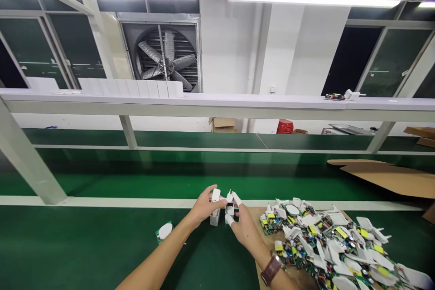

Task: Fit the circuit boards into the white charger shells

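My left hand [204, 208] is closed around a small white plastic charger shell [215, 212], held upright just above the green bench. My right hand [242, 225], with white finger cots on the thumb and forefinger and a brown watch on the wrist, pinches a white plug part with metal prongs [230, 204] right beside the shell. The two pieces are touching or nearly so. A loose circuit board with a white cap [165, 231] lies on the mat to the left of my left forearm.
A heap of several circuit boards and white plug covers [326, 240] lies on brown cardboard at the right. More cardboard sheets [387, 174] rest on the green conveyor. A grey shelf rail [217, 105] crosses above, and a slanted frame post [23, 158] stands at the left.
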A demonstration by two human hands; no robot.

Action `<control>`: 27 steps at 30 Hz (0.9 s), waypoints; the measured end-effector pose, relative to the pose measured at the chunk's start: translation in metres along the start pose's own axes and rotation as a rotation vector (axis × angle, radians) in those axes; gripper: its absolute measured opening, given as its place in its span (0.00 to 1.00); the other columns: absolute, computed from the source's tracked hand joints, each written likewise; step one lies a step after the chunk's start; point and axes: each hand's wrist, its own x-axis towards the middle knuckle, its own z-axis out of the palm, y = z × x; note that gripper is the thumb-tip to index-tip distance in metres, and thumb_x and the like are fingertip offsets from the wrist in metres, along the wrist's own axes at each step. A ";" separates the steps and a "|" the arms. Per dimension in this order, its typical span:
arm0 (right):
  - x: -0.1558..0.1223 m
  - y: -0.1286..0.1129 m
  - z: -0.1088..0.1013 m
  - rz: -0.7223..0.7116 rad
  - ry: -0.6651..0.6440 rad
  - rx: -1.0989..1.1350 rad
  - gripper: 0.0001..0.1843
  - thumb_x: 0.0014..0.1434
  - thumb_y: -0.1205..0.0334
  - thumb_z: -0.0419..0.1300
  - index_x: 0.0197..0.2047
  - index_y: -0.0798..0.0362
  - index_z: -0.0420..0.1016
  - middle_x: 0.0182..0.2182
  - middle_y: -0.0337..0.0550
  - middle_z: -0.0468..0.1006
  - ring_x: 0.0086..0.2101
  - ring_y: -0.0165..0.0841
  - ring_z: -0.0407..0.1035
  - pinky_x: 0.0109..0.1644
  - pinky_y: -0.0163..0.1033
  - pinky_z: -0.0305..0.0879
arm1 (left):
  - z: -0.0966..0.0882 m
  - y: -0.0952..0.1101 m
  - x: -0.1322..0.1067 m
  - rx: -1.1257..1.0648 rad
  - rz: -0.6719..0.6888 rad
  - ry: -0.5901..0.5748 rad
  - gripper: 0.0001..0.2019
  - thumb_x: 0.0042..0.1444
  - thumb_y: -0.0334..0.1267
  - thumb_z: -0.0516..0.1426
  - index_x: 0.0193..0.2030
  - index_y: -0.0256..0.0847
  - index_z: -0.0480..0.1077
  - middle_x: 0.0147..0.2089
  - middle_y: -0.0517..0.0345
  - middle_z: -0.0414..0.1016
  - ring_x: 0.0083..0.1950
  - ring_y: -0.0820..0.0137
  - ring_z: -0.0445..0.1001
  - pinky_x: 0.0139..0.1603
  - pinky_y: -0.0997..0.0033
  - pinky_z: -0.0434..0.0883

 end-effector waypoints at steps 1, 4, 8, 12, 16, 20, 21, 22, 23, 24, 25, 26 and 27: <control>0.000 0.000 0.001 0.011 -0.012 0.019 0.40 0.57 0.63 0.59 0.73 0.52 0.62 0.57 0.52 0.78 0.55 0.45 0.75 0.59 0.48 0.75 | -0.002 -0.002 -0.004 -0.015 -0.002 -0.017 0.58 0.46 0.51 0.74 0.78 0.34 0.50 0.62 0.35 0.76 0.57 0.53 0.79 0.58 0.57 0.75; -0.001 0.000 0.005 0.040 -0.044 0.075 0.42 0.56 0.64 0.59 0.74 0.52 0.61 0.57 0.52 0.78 0.52 0.44 0.77 0.55 0.47 0.77 | -0.009 -0.009 -0.014 -0.019 -0.006 -0.057 0.69 0.33 0.42 0.78 0.80 0.39 0.46 0.70 0.32 0.68 0.56 0.51 0.78 0.55 0.56 0.77; -0.003 -0.003 0.012 0.064 -0.075 0.129 0.43 0.56 0.64 0.62 0.75 0.51 0.60 0.55 0.52 0.78 0.42 0.41 0.80 0.51 0.49 0.78 | -0.010 -0.016 -0.020 0.034 0.011 -0.037 0.64 0.40 0.38 0.74 0.81 0.37 0.42 0.68 0.31 0.68 0.49 0.56 0.79 0.51 0.55 0.78; -0.001 -0.008 0.019 0.059 -0.069 0.153 0.44 0.56 0.65 0.62 0.75 0.50 0.58 0.59 0.52 0.76 0.48 0.42 0.79 0.57 0.50 0.76 | -0.002 -0.018 -0.021 0.120 0.044 0.001 0.57 0.44 0.33 0.70 0.79 0.38 0.48 0.65 0.37 0.72 0.49 0.57 0.79 0.54 0.54 0.77; -0.004 -0.013 0.021 0.092 -0.058 0.141 0.45 0.55 0.63 0.61 0.76 0.53 0.55 0.61 0.56 0.75 0.52 0.45 0.78 0.59 0.52 0.75 | -0.006 -0.008 -0.024 0.192 0.061 0.052 0.57 0.40 0.29 0.71 0.78 0.41 0.53 0.67 0.37 0.72 0.52 0.53 0.80 0.57 0.51 0.77; -0.020 -0.022 -0.014 0.131 -0.026 0.085 0.48 0.56 0.54 0.63 0.76 0.53 0.54 0.65 0.60 0.72 0.58 0.51 0.75 0.65 0.59 0.69 | -0.053 0.016 -0.038 0.260 0.113 0.248 0.50 0.51 0.41 0.68 0.78 0.44 0.51 0.74 0.38 0.64 0.67 0.47 0.72 0.68 0.45 0.69; -0.024 -0.024 -0.032 0.129 -0.011 0.067 0.48 0.57 0.51 0.63 0.77 0.53 0.53 0.68 0.60 0.69 0.61 0.52 0.73 0.68 0.61 0.66 | -0.070 0.022 -0.046 0.277 0.127 0.308 0.47 0.55 0.44 0.66 0.78 0.45 0.49 0.75 0.40 0.63 0.70 0.47 0.69 0.70 0.43 0.67; -0.027 -0.026 -0.054 0.123 0.009 0.053 0.48 0.59 0.47 0.63 0.77 0.52 0.52 0.71 0.59 0.65 0.65 0.52 0.68 0.71 0.61 0.62 | -0.086 0.025 -0.056 0.292 0.136 0.357 0.45 0.58 0.47 0.64 0.78 0.47 0.49 0.75 0.43 0.63 0.72 0.47 0.67 0.72 0.42 0.65; -0.030 -0.026 -0.077 0.109 0.033 0.031 0.48 0.60 0.45 0.63 0.77 0.50 0.53 0.72 0.57 0.63 0.68 0.51 0.65 0.73 0.60 0.58 | -0.101 0.025 -0.067 0.320 0.146 0.405 0.44 0.58 0.49 0.64 0.77 0.48 0.50 0.74 0.44 0.65 0.73 0.48 0.65 0.72 0.42 0.64; -0.032 -0.027 -0.102 0.084 0.054 -0.027 0.47 0.60 0.43 0.62 0.77 0.49 0.54 0.73 0.56 0.63 0.68 0.51 0.64 0.73 0.60 0.58 | -0.114 0.022 -0.079 0.416 0.160 0.424 0.43 0.58 0.52 0.64 0.77 0.49 0.53 0.72 0.45 0.68 0.73 0.48 0.66 0.71 0.43 0.67; -0.034 -0.026 -0.125 0.081 0.091 -0.078 0.46 0.61 0.42 0.62 0.76 0.49 0.56 0.71 0.56 0.65 0.67 0.51 0.66 0.71 0.60 0.61 | -0.124 0.015 -0.090 0.508 0.146 0.404 0.42 0.58 0.53 0.64 0.76 0.50 0.55 0.71 0.46 0.70 0.73 0.48 0.67 0.70 0.44 0.68; -0.036 -0.026 -0.146 0.081 0.130 -0.143 0.44 0.61 0.41 0.61 0.75 0.50 0.59 0.70 0.56 0.68 0.65 0.52 0.68 0.70 0.60 0.64 | -0.130 0.006 -0.101 0.582 0.114 0.354 0.41 0.58 0.53 0.65 0.76 0.51 0.56 0.72 0.48 0.70 0.73 0.49 0.67 0.71 0.45 0.68; -0.038 -0.025 -0.163 0.060 0.156 -0.216 0.42 0.62 0.41 0.60 0.74 0.51 0.61 0.68 0.56 0.71 0.64 0.52 0.70 0.69 0.59 0.65 | -0.134 -0.005 -0.109 0.650 0.081 0.288 0.40 0.56 0.51 0.65 0.75 0.52 0.59 0.73 0.49 0.68 0.74 0.49 0.66 0.72 0.46 0.68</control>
